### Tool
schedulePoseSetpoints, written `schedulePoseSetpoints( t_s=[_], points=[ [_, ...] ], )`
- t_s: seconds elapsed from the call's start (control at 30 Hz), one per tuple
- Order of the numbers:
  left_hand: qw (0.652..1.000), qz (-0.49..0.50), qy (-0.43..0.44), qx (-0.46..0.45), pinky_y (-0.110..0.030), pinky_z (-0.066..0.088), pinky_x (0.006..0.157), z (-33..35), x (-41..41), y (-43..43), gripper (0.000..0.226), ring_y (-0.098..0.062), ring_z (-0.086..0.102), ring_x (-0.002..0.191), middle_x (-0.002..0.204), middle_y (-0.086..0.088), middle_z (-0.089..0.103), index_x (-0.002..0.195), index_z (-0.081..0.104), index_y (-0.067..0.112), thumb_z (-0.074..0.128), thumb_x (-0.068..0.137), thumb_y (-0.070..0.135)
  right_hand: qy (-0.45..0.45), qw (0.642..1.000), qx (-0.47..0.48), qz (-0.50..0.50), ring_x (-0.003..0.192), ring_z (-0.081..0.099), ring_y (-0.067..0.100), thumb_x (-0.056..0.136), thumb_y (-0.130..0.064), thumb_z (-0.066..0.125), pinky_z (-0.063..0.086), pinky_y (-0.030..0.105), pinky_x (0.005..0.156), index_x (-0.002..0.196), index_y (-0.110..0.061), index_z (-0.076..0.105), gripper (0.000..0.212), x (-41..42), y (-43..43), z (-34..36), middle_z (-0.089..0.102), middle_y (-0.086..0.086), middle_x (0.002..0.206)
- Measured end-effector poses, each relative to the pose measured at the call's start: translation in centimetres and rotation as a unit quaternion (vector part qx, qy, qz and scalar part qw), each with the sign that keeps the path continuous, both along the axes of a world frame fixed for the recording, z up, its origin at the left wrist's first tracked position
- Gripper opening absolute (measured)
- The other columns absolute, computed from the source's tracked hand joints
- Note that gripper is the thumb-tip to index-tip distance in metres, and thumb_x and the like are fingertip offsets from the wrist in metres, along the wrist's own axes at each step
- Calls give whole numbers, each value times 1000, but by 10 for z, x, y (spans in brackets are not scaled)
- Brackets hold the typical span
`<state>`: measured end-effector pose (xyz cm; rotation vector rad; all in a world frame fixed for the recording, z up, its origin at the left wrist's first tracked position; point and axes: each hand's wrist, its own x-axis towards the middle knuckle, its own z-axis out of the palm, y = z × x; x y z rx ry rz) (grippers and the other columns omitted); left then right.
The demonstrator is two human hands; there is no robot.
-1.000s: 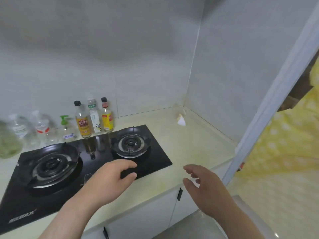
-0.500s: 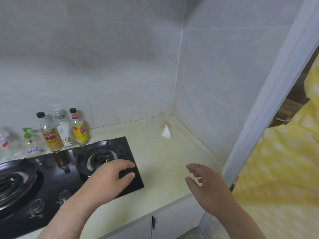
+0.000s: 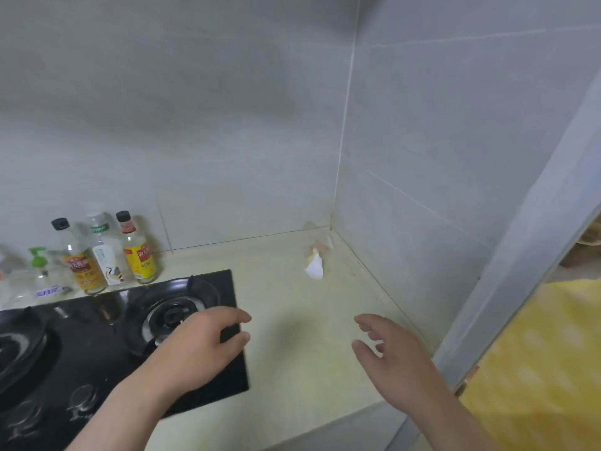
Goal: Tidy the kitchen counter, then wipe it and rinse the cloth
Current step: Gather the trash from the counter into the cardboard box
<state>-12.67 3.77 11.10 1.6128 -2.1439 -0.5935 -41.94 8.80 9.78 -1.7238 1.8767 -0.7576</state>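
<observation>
Swinging right since a second ago, the view puts the crumpled paper scrap [image 3: 314, 266] at twelve o'clock in the counter [image 3: 292, 336] corner, with left hand [image 3: 201, 346] and right hand [image 3: 396, 356] hovering empty, loosely spread, likely about to clear it.

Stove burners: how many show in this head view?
2: the right burner just beyond the left hand; the left burner at the picture's left edge, partly cut off.

Two bare hands [image 3: 198, 349], bare forearms [image 3: 123, 415]

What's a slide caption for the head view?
Left hand over the gas hob, right hand over the counter, both empty; white scrap lies near the wall corner.
</observation>
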Motion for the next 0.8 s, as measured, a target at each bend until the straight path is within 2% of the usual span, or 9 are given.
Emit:
schedulePoseSetpoints(
  t_s=[0.13, 0.17, 0.23, 0.33, 0.43, 0.5, 0.63, 0.8],
  points=[
    [1000, 2, 17, 15, -26, 46, 98, -12, -3, -47, 29, 3, 55, 103, 110, 28, 59, 117, 62, 40, 63, 89, 38, 19, 1000, 20, 6, 99, 53, -4, 94, -37, 57, 41, 19, 94, 128, -45, 49, 36, -5, -48, -8, 41, -40, 106],
    [1000, 3, 22, 20, -25, 46, 98, -15, -4, -60, 28, 3, 55, 105, 111, 29, 58, 117, 61, 41, 63, 89, 38, 28, 999, 22, 10, 104, 53, -4, 93, -38, 57, 41, 20, 96, 128, -45, 48, 36, -6, -62, -10, 43, -39, 109],
    [999, 9, 39, 27, -23, 46, 97, -23, -5, -87, 26, 4, 56, 105, 110, 31, 56, 114, 60, 45, 63, 88, 38, 47, 998, 21, 18, 117, 49, -2, 93, -39, 57, 41, 23, 102, 132, -43, 48, 40, -11, -89, -15, 46, -34, 120],
    [997, 13, 65, 39, -18, 44, 91, -32, -10, -123, 23, 9, 55, 100, 105, 33, 55, 107, 55, 50, 64, 89, 39, 57, 998, 33, 7, 124, 45, -1, 93, -39, 56, 39, 27, 107, 135, -42, 47, 43, -17, -127, -21, 46, -28, 129],
    [997, 6, 64, 47, -10, 38, 84, -44, -18, -151, 23, 14, 52, 89, 94, 32, 55, 101, 51, 51, 64, 89, 36, 51, 998, 38, 0, 124, 44, -2, 93, -40, 57, 38, 27, 108, 133, -44, 46, 42, -20, -155, -31, 44, -31, 126],
    [997, -3, 61, 57, -7, 38, 80, -53, -22, -166, 24, 18, 52, 84, 94, 32, 56, 96, 50, 54, 65, 88, 37, 51, 998, 47, 3, 124, 44, -3, 93, -38, 57, 37, 25, 108, 135, -43, 45, 44, -20, -168, -37, 41, -31, 125],
    [994, -10, 68, 84, -14, 44, 93, -74, -29, -191, 22, 10, 56, 100, 106, 36, 55, 93, 51, 56, 64, 88, 39, 60, 996, 69, 18, 127, 42, -2, 91, -39, 57, 37, 24, 108, 140, -39, 43, 51, -26, -196, -51, 37, -31, 128],
    [993, -20, 63, 98, -12, 44, 88, -96, -48, -225, 22, 8, 57, 100, 104, 37, 56, 92, 52, 56, 65, 88, 38, 47, 995, 84, 24, 127, 44, 0, 89, -37, 58, 40, 26, 107, 142, -34, 44, 55, -40, -240, -68, 40, -26, 131]
  ],
)
